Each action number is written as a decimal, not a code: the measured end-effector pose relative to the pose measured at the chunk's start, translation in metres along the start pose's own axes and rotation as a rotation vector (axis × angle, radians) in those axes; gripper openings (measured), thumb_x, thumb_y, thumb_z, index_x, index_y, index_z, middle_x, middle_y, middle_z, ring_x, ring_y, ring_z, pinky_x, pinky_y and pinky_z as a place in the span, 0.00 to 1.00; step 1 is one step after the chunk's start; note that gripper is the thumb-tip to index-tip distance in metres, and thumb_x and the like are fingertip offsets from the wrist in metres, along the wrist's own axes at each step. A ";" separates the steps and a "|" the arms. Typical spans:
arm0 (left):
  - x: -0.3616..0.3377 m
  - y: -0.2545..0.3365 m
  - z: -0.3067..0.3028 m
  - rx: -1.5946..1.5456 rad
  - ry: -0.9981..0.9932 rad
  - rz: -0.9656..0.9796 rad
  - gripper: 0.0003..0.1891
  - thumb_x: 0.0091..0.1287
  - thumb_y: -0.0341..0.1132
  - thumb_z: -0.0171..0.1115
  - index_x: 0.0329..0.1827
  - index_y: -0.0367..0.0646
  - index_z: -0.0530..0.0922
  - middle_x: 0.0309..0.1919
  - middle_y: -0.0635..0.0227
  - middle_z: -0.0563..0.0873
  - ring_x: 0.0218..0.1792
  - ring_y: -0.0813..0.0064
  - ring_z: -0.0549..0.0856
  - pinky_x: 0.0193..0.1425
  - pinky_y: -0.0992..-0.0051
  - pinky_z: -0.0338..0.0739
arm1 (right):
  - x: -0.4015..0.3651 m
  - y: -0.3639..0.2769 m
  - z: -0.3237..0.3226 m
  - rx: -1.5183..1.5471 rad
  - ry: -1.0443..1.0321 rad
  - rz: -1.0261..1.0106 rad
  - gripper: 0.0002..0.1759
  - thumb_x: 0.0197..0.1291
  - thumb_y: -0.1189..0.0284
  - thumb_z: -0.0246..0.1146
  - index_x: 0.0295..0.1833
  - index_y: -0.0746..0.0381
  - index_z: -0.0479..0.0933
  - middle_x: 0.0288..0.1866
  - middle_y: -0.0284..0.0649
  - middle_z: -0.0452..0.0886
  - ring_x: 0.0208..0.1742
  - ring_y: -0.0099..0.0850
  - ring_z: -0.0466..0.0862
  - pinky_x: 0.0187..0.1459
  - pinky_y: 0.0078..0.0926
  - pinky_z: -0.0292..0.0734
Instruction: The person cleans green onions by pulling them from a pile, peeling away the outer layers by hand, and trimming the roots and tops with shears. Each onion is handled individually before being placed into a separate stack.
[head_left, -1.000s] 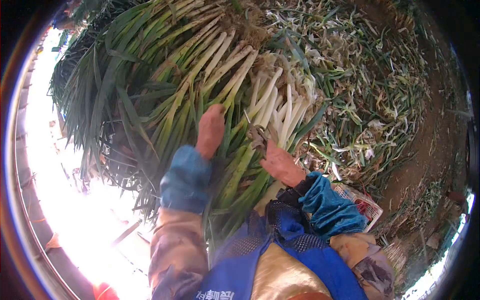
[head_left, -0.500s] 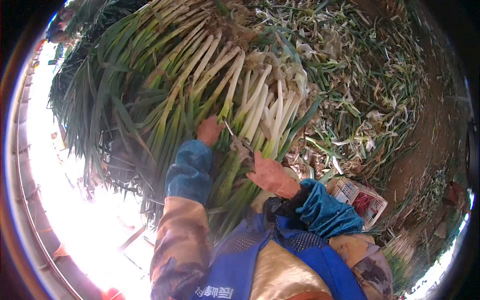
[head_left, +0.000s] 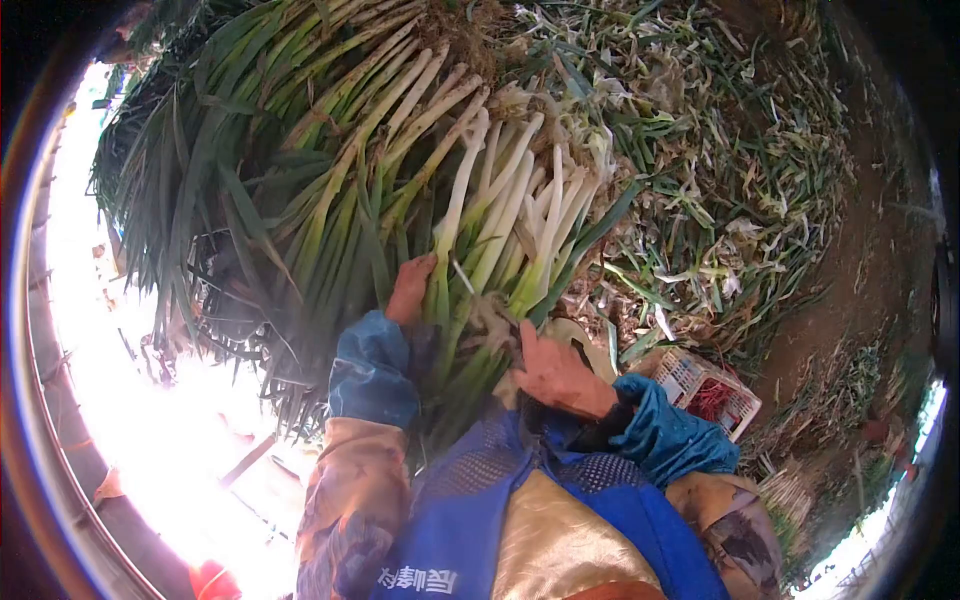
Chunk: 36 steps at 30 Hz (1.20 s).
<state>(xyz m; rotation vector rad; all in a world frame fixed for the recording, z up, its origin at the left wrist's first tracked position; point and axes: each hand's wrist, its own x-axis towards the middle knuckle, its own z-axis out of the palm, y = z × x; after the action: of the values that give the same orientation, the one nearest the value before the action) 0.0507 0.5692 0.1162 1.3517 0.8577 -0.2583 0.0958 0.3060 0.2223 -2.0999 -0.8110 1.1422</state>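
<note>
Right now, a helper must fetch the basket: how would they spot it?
From the big heap of green onions, look right across the strewn trimmings. At their lower edge, beside the blue right sleeve, lies the basket: the only white lattice thing, red inside.

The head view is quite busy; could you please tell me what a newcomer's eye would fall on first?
First, the big bundle of green onions across the middle, white stalks fanned toward the upper right. Both hands are at its near end: the left hand pushed in among the leaves, the right hand beside it. Loose trimmings litter the right side, with a white basket below them.
</note>
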 end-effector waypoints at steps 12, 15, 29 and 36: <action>0.016 0.026 0.023 1.352 0.404 0.516 0.11 0.61 0.34 0.55 0.41 0.35 0.75 0.36 0.46 0.81 0.38 0.45 0.80 0.42 0.56 0.73 | 0.036 0.025 -0.011 -0.047 0.071 0.056 0.32 0.51 0.65 0.58 0.56 0.75 0.57 0.30 0.58 0.77 0.34 0.55 0.78 0.37 0.49 0.72; 0.043 0.020 0.041 1.109 0.454 0.726 0.14 0.60 0.34 0.56 0.44 0.33 0.71 0.37 0.44 0.80 0.39 0.43 0.79 0.42 0.53 0.72 | 0.035 0.036 -0.007 -0.001 0.034 0.127 0.33 0.50 0.66 0.58 0.57 0.74 0.57 0.30 0.59 0.77 0.36 0.55 0.78 0.40 0.50 0.71; 0.002 0.022 0.046 0.589 0.254 0.294 0.18 0.60 0.36 0.55 0.51 0.37 0.72 0.40 0.46 0.80 0.42 0.46 0.79 0.46 0.57 0.71 | 0.095 0.029 -0.035 0.027 0.205 0.112 0.26 0.52 0.65 0.57 0.48 0.73 0.58 0.28 0.60 0.76 0.35 0.59 0.77 0.37 0.50 0.72; -0.008 -0.003 0.036 0.563 0.226 0.241 0.22 0.60 0.37 0.56 0.55 0.35 0.71 0.48 0.47 0.79 0.50 0.50 0.77 0.54 0.62 0.69 | 0.099 0.040 -0.031 0.032 0.207 0.108 0.24 0.52 0.64 0.55 0.47 0.72 0.59 0.28 0.59 0.76 0.34 0.59 0.77 0.37 0.51 0.71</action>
<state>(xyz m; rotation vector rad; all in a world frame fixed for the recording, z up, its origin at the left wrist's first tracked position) 0.0569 0.5329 0.1184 2.0239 0.8282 -0.1649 0.1752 0.3478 0.1570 -2.2132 -0.5851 0.9652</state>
